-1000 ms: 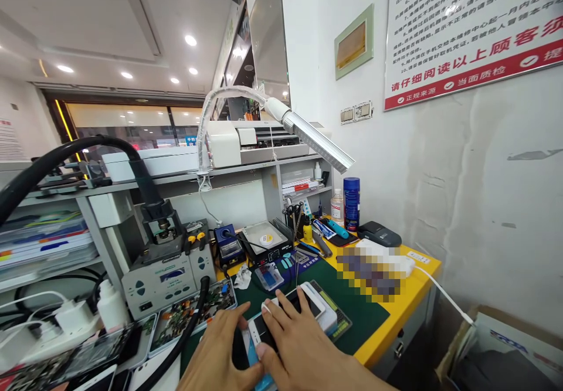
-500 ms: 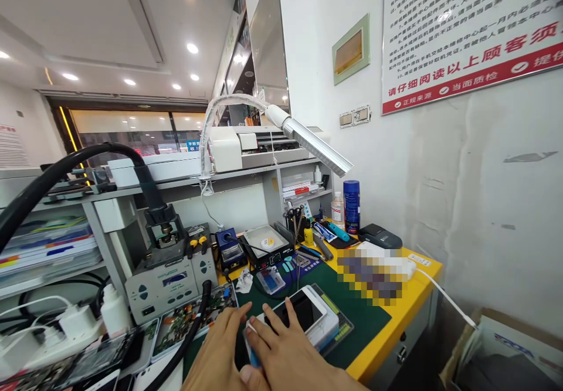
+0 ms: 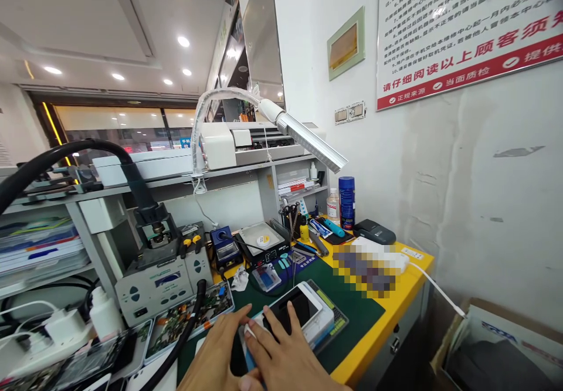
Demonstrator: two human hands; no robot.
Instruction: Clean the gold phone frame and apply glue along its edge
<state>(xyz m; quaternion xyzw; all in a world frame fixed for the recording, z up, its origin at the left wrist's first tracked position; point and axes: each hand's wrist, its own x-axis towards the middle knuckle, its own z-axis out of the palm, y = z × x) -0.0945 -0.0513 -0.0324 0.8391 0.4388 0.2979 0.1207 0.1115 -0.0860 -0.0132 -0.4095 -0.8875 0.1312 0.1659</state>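
Phone (image 3: pixel 305 304): one, white frame, dark glossy screen, lying aslant on one white-and-blue block (image 3: pixel 324 326); its far end shows, its near part is mostly covered.
Right hand (image 3: pixel 285 350): over the phone's near part, fingers spread across it.
Left hand (image 3: pixel 217 341): at the phone's left side, fingers extended and close together; cannot tell whether they pinch anything.
Open room: bare green mat (image 3: pixel 363 309) right of the phone, out to the yellow edge of the desk (image 3: pixel 416 256).
Tighter side: left of the phone, one tray (image 3: pixel 233 305) of circuit boards.
Bottles beyond the phone: two, one yellow (image 3: pixel 304 231), one clear (image 3: pixel 333 206).
Can: one, blue (image 3: pixel 347 203), beyond the phone, just beside the clear bottle.
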